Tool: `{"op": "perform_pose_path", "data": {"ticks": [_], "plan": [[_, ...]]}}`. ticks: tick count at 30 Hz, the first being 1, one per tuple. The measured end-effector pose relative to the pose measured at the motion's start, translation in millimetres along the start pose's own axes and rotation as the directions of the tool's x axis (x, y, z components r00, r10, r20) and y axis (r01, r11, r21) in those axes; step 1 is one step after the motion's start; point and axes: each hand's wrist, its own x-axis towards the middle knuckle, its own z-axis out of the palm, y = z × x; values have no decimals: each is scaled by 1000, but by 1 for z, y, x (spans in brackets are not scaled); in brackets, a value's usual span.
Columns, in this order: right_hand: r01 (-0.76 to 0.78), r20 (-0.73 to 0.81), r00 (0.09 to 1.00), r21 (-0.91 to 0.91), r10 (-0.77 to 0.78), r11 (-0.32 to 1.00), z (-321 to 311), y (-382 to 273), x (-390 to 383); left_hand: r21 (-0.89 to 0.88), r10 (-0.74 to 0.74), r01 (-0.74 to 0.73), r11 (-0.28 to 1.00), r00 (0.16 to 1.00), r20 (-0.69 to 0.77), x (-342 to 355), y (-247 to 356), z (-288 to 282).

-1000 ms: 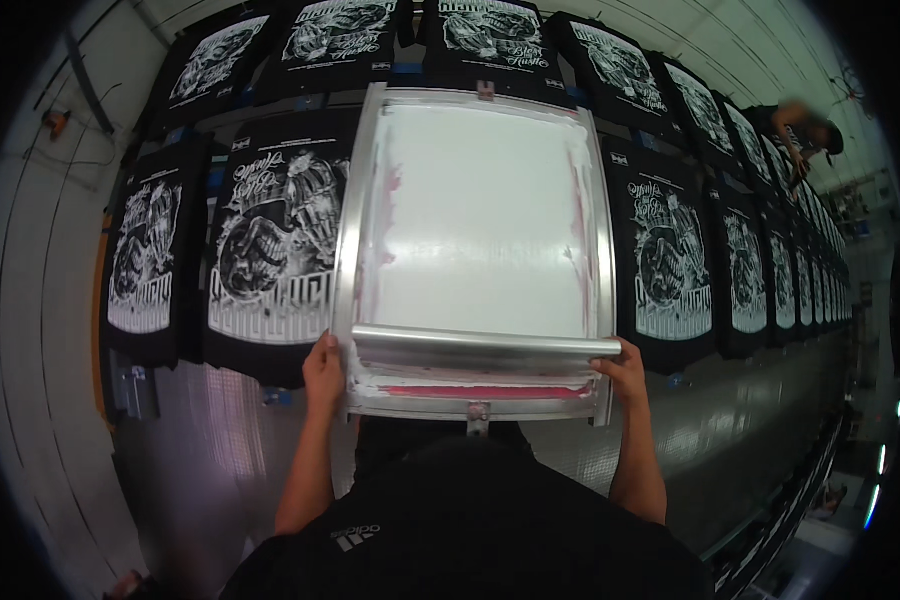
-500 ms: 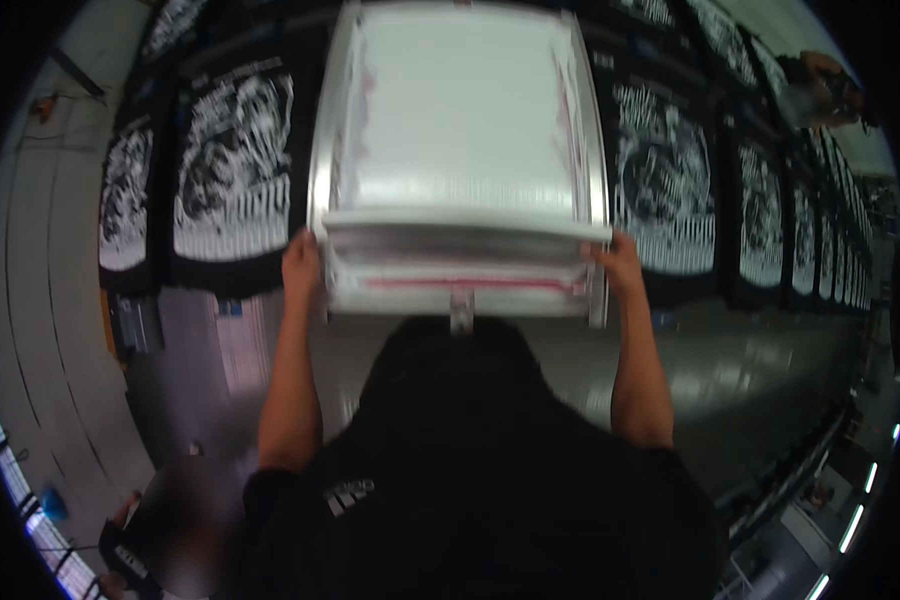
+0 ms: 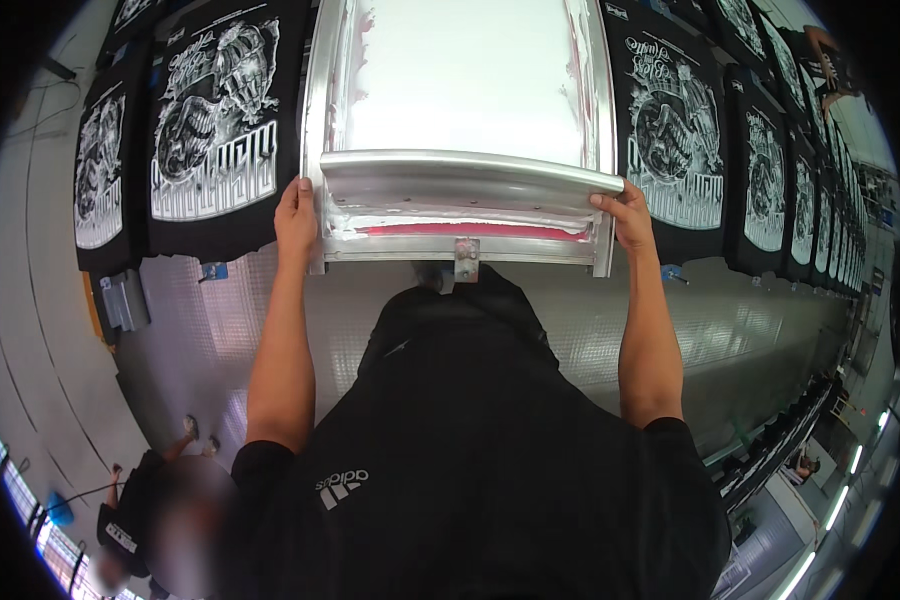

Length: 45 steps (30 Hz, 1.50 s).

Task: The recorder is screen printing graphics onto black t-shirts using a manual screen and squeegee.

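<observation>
Your left hand (image 3: 296, 215) grips the frame (image 3: 460, 130) at its near-left corner, fingers wrapped round the side rail, thumb side up. Your right hand (image 3: 628, 212) does the same at the near-right corner, fingers curled over the end of the squeegee (image 3: 465, 178), a long metal bar lying across the frame's near end. So both hands are closed, w/ the frame between them.

The frame is a silver alu rectangle w/ white mesh (image 3: 470, 75); it sits straight ahead of you, flat or nearly so over the table (image 3: 270, 300), its far end cut off by the top edge. A pink ink strip (image 3: 470, 231) runs along the near edge, just under the bar. A small metal bracket (image 3: 466, 258) sticks out mid near rail.

Black shirts (image 3: 215, 130) w/ white prints lie in rows left & right of the frame, more trailing off to the right. Another person (image 3: 160, 500) stands lower left, well apart from you.
</observation>
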Motion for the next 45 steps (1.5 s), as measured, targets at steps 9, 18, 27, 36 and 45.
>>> {"op": "perform_pose_path", "data": {"ticks": [9,18,27,36,45], "plan": [[-54,75,994,-271,77,961,1,-9,-2,192,180,-176,965,984,0,-2,1,-5],[275,266,961,-916,-72,293,57,-65,-44,479,261,-792,379,588,766,-21,148,0],[499,460,863,-839,-208,218,48,-170,168,498,401,-699,513,708,581,108,229,38],[865,888,412,-451,-202,-218,141,-224,343,552,325,-406,728,914,244,-27,186,71],[912,965,70,-164,-252,-376,264,-155,376,609,104,-120,784,993,61,-65,139,106]]}}
